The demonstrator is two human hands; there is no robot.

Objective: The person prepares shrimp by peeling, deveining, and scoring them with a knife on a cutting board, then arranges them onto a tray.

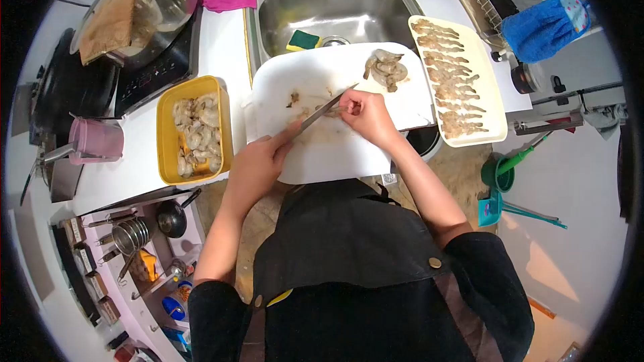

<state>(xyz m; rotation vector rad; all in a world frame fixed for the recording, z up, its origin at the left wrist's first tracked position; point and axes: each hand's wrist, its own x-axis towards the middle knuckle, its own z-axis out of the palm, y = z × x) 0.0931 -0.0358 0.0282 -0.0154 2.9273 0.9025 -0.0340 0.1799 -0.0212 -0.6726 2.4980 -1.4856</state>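
My left hand (258, 164) is closed round the handle of a knife (322, 112), whose blade slants up and right over the white cutting board (282, 80). Pinched in the fingers of my right hand (365, 115) is a shrimp (333, 111), lying against the blade and partly hidden by it. Small dark scraps (293, 99) dot the board. A little pile of shrimp (386, 70) rests near its far right corner. To the left, a yellow container (162, 141) holds several peeled shrimp. On the right, a cream tray (493, 107) carries shrimp laid in a row.
Behind the board is a steel sink (282, 10) with a yellow-green sponge (304, 40) in it. A black induction cooker (151, 70) and a pink cup (97, 141) stand at the left. A blue towel (543, 27) hangs at the right.
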